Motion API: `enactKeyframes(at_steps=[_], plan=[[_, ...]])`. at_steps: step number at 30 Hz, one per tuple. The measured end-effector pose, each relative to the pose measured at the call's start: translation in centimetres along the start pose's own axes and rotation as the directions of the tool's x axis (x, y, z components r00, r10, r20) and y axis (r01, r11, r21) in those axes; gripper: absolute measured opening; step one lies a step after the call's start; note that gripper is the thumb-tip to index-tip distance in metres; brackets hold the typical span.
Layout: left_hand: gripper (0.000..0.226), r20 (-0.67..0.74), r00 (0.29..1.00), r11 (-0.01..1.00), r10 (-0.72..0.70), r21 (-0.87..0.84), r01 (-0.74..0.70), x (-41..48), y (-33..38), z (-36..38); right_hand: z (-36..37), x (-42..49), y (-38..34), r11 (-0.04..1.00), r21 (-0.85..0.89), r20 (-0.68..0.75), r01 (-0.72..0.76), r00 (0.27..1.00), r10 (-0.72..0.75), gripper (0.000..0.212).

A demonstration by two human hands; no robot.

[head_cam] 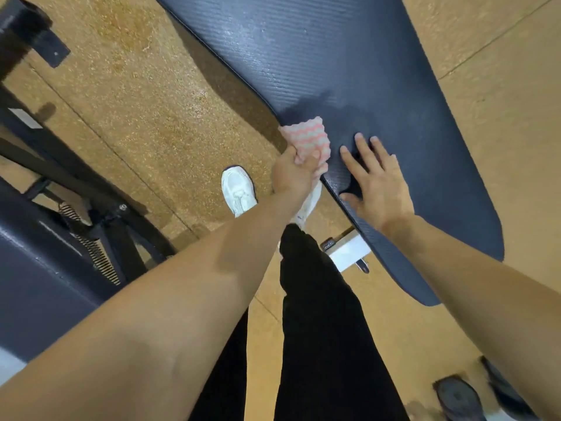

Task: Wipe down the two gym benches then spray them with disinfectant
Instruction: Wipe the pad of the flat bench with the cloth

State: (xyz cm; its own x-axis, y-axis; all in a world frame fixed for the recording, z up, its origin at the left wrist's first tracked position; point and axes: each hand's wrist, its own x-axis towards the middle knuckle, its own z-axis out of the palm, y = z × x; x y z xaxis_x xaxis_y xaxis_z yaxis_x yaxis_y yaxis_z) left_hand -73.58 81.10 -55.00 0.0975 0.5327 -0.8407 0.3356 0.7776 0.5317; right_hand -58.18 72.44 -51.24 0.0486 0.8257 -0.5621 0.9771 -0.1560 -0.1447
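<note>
The person is standing over a dark bench (379,86) and wiping its pad. The left hand (293,173) is pinching a pink and grey striped cloth (306,138) with its fingers (315,154) curled tight around the near end. The cloth is lying flat on the pad, right at the bench's left edge. The right hand (376,183) is resting flat on the pad just beside the cloth, fingers spread wide and holding nothing.

The job is looking like it is in its early part. A darker, damp-looking patch is showing on the pad just past the cloth, so I think that bit is already wiped. The far part of the pad is looking streaky and shiny, and I cannot tell if it is wiped or not. No spray bottle is showing, so the spraying seems to be left to do. Another dark padded thing (36,284) is sitting at the lower left, maybe the second bench, but I cannot be sure.

The bench is long and thin. Its long line is running from the top middle of the view down to the lower right, where its rounded end is pointing. The cloth's free end is pointing up the bench, away from the person.
</note>
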Motion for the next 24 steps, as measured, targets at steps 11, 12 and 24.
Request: enactKeyframes(at_steps=[11,12,24], plan=[[0.009,0.109,0.990,0.956,-0.088,-0.271,0.114,-5.1,-7.3,6.4,2.9,-2.1,4.0,0.928,0.370,-0.150,0.053,0.989,0.004,0.072],[0.011,0.093,0.990,0.954,-0.105,-0.270,0.127,-5.8,-7.5,7.1,3.2,-3.4,4.5,0.915,0.402,-0.166,0.022,0.985,0.049,0.067],[0.023,-0.019,0.919,0.891,-0.394,0.237,0.387,-10.1,-7.4,10.9,9.9,-17.5,-3.6,-0.398,0.857,0.514,-0.328,0.598,0.615,0.015]])
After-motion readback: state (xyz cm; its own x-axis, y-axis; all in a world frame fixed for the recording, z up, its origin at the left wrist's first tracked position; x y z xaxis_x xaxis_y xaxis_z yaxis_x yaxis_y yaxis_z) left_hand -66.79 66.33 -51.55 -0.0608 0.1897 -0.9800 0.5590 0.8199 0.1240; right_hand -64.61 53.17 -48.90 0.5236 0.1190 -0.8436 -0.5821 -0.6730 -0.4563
